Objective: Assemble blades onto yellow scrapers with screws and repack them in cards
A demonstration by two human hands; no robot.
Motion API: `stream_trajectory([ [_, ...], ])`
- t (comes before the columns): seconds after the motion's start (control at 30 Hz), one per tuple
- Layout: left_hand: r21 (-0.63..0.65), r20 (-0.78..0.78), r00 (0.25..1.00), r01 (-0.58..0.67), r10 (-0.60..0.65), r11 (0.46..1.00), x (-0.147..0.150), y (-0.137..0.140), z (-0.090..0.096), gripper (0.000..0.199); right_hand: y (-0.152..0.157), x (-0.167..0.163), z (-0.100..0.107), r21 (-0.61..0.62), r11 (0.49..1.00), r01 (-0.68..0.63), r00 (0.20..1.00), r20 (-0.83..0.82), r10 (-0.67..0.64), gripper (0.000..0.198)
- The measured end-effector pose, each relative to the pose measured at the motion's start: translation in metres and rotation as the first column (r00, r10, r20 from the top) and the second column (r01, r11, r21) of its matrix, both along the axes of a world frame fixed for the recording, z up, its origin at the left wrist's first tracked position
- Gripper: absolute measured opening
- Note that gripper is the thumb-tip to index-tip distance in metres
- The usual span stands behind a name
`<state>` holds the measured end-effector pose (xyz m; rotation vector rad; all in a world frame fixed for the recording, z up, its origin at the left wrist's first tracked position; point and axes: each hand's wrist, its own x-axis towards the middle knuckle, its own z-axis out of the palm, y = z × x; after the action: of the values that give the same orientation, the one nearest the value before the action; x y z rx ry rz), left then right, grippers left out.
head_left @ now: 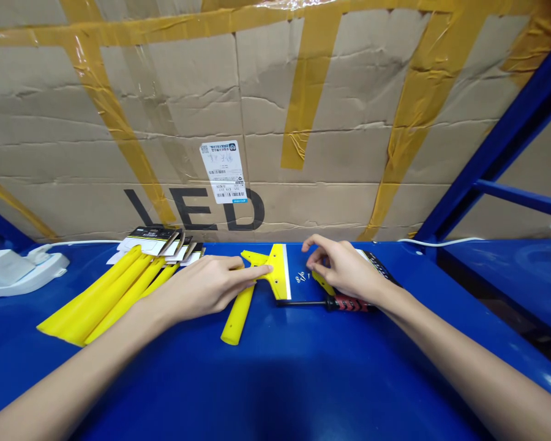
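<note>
My left hand [215,283] is closed on a yellow scraper head [279,269] with a pale straight edge, its index finger and thumb on the narrow end. Beneath it lies a yellow tubular handle [237,317] on the blue surface. My right hand [344,266] hovers just right of several small silver screws [300,277], its fingers curled but apart and nothing visible between them. Another yellow piece [322,283] shows partly under that hand. A screwdriver [349,304] with a red and black handle lies below the right hand, its shaft reaching left to the scraper head's lower corner.
Several yellow handles [105,297] lie at the left, beside stacked black and white packaging cards [158,242]. A white power strip [25,278] sits farther left. Behind stands a taped cardboard box [266,110]. Blue frame bars [500,135] rise at the right.
</note>
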<state>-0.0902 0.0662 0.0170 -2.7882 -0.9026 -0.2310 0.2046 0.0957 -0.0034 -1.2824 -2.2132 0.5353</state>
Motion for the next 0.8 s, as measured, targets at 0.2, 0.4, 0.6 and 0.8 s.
stream_trajectory([
  [0.2,-0.016,-0.006,1.0,-0.013,0.013,1.0,-0.002,0.001,-0.001,0.043,0.002,-0.006,0.005,0.017,1.0,-0.012,0.967,-0.253,0.016,0.026],
  [0.4,-0.021,-0.004,1.0,-0.023,0.022,1.0,-0.004,0.002,0.0,0.043,0.002,-0.004,0.006,0.024,0.999,-0.036,0.995,-0.09,0.038,0.029],
  [0.6,-0.044,-0.004,1.0,-0.031,0.031,0.999,-0.006,0.005,0.0,0.043,0.005,0.005,0.009,0.029,0.996,-0.081,0.992,0.101,0.078,0.029],
  [0.8,-0.051,-0.001,1.0,-0.023,0.023,0.998,-0.006,0.005,0.001,0.043,0.009,0.005,0.005,0.087,0.986,-0.142,0.963,0.244,0.117,0.023],
])
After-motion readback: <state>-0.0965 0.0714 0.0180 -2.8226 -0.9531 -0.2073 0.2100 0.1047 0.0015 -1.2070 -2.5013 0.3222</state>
